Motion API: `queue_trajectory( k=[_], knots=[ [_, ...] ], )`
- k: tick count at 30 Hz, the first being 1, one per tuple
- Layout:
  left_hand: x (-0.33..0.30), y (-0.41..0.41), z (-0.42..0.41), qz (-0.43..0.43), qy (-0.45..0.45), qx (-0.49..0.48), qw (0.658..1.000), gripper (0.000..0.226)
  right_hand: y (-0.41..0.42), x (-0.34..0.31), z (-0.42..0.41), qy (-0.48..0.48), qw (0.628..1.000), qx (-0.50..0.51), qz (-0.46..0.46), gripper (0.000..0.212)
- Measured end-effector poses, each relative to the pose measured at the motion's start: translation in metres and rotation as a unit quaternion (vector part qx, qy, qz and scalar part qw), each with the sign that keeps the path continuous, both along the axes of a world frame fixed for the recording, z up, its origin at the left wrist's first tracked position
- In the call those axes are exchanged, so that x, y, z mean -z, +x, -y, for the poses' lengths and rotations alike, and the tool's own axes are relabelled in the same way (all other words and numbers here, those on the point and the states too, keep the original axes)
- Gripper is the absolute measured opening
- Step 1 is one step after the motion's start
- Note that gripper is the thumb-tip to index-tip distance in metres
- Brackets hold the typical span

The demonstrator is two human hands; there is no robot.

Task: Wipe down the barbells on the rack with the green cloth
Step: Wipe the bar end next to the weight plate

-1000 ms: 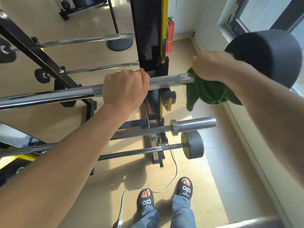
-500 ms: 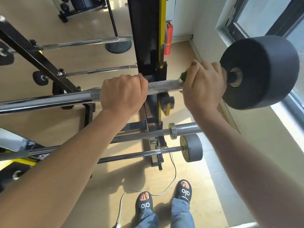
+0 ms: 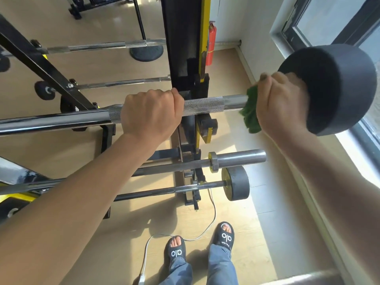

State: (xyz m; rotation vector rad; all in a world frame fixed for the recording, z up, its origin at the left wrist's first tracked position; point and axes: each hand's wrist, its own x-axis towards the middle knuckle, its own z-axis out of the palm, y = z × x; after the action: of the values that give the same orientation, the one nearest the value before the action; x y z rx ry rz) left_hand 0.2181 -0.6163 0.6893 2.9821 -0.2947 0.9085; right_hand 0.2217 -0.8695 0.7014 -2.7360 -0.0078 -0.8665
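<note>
The top barbell (image 3: 205, 105) runs across the view on the black and yellow rack (image 3: 183, 48), with a big black weight (image 3: 337, 87) at its right end. My left hand (image 3: 150, 114) grips its knurled part near the upright. My right hand (image 3: 281, 101) grips the green cloth (image 3: 250, 114) wrapped round the bar, right beside the weight. Part of the cloth hangs below the bar.
Lower on the rack lie a plain steel bar (image 3: 236, 159) and a barbell with a small black weight (image 3: 236, 183). More bars (image 3: 102, 45) sit behind. A white cable (image 3: 205, 229) trails on the floor by my feet. Wall and window (image 3: 329, 21) close on the right.
My right hand slid with the cloth along the bar toward the weight at its right end. My left hand kept its grip in the same place.
</note>
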Motion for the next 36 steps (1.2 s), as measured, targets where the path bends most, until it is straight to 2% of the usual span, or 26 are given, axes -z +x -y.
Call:
queue_trajectory(
  k=[2,5,8,11,14,18,21,22,25,28,32,35,36],
  knots=[
    [0.001,-0.001,0.002,-0.004,-0.005,-0.002,1.000,0.050,-0.002,0.002,-0.030,0.024,1.000,-0.003,0.017,0.048],
    [0.002,-0.001,0.002,-0.016,-0.010,0.004,1.000,0.056,-0.002,0.006,-0.077,0.025,0.997,-0.067,0.022,0.050],
    [0.000,-0.001,-0.003,-0.021,-0.007,0.026,0.999,0.058,0.004,0.006,-0.053,-0.008,0.993,-0.117,-0.022,0.057],
    [-0.001,-0.001,-0.001,-0.018,-0.008,0.026,0.999,0.053,0.005,0.001,-0.004,0.022,0.998,-0.044,-0.030,0.057],
    [-0.002,-0.003,0.002,-0.002,-0.010,0.005,1.000,0.050,0.007,-0.001,-0.016,0.000,1.000,-0.010,-0.028,0.064],
    [-0.002,-0.002,0.002,-0.018,-0.005,0.020,1.000,0.056,0.000,0.003,-0.060,-0.034,0.996,-0.082,-0.010,0.057],
    [-0.005,-0.002,-0.003,-0.025,0.008,0.034,0.999,0.060,0.004,0.003,-0.044,-0.113,0.988,-0.104,-0.005,0.041],
    [-0.006,-0.002,-0.003,-0.024,0.007,0.036,0.999,0.060,0.005,0.004,-0.030,-0.109,0.989,-0.095,-0.004,0.038],
    [-0.007,-0.003,0.000,-0.026,-0.001,0.025,0.999,0.060,0.005,0.007,0.003,0.004,1.000,-0.017,-0.014,0.048],
    [-0.006,-0.004,0.004,-0.012,-0.015,0.008,1.000,0.059,0.010,0.013,-0.016,0.044,0.997,0.060,0.000,0.052],
    [-0.002,-0.004,0.003,-0.017,-0.017,0.014,1.000,0.060,0.002,0.013,-0.078,0.021,0.998,-0.019,0.058,0.048],
    [-0.003,-0.001,0.000,-0.022,-0.008,0.031,0.999,0.063,0.002,0.012,-0.056,-0.074,0.991,-0.107,0.043,0.041],
    [-0.002,0.000,-0.002,-0.022,-0.007,0.034,0.999,0.064,0.003,0.013,-0.042,-0.089,0.989,-0.107,0.050,0.040]
  ],
)
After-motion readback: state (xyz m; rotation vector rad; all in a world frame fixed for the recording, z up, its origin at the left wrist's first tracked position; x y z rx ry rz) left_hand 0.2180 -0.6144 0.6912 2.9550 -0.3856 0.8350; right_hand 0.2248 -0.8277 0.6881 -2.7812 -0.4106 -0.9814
